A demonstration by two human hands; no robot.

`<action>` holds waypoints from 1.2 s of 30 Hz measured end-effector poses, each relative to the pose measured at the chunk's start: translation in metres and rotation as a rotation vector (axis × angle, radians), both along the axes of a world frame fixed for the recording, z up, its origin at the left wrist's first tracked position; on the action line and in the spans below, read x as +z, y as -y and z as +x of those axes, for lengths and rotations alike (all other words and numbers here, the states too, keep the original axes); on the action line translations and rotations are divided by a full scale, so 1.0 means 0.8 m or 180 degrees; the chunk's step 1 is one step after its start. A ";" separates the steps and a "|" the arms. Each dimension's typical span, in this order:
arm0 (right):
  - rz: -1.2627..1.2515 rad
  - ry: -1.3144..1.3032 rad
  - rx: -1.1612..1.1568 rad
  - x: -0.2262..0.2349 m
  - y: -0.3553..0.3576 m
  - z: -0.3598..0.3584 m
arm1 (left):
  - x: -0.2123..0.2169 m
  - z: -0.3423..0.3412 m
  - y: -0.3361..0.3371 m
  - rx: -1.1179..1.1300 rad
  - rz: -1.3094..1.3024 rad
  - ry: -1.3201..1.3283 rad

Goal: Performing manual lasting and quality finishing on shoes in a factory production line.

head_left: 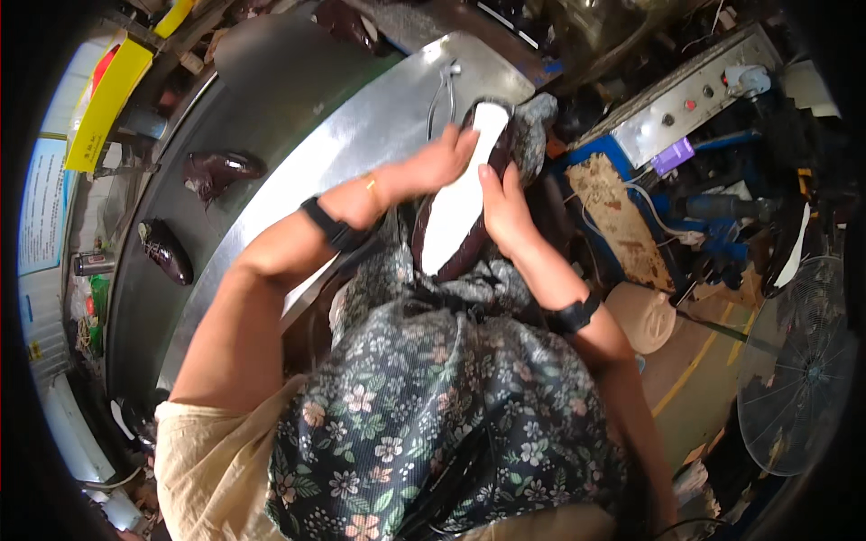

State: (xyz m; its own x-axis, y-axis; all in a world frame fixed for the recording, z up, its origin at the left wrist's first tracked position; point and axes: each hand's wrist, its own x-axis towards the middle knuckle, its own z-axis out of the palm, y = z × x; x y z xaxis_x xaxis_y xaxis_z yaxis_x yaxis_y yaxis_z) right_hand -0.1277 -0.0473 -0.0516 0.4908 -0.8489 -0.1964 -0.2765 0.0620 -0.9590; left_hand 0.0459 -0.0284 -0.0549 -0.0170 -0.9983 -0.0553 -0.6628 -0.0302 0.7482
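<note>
A dark maroon shoe upper with a white insole [457,203] lies sole up over my lap, its narrower end pointing away from me. My right hand [510,209] grips its right side, with the thumb on the white insole. From the left, my left hand [435,166] reaches over the insole's edge. Its fingers are stretched out and slightly blurred; whether they press on the insole is hard to see. A pair of metal pincers [442,95] rests on the shiny metal table [338,122] beyond my left hand.
Several maroon shoe uppers, including one [165,252] and another [221,171], sit on the dark belt [144,320] at left. To the right stand a control panel [690,99] with knobs, a pale lidded bucket [640,317] and a round fan [798,365].
</note>
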 end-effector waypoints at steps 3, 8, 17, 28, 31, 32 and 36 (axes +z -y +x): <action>-0.0382 0.0480 0.0290 0.000 -0.009 -0.020 | 0.014 -0.046 -0.067 0.0970 0.0242 -0.0707; -0.0374 0.0295 0.0345 0.011 0.000 -0.023 | -0.022 -0.067 -0.060 0.1681 -0.0947 -0.1538; 0.0691 0.0060 0.0034 0.001 0.171 0.011 | 0.073 -0.036 0.086 0.1434 0.1369 -0.2780; 0.0456 0.1140 0.0088 0.007 0.137 0.033 | 0.050 -0.058 0.018 0.1161 -0.0759 -0.1605; 0.1522 0.1909 0.0396 0.020 0.131 0.003 | 0.006 -0.083 -0.083 0.0614 0.0020 -0.2253; 0.1533 0.2241 0.0600 0.022 0.128 0.000 | 0.028 -0.084 -0.108 0.0368 0.0209 -0.2732; 0.1179 0.2049 0.1256 0.082 0.129 0.029 | 0.054 -0.065 -0.111 0.0551 0.0946 -0.3912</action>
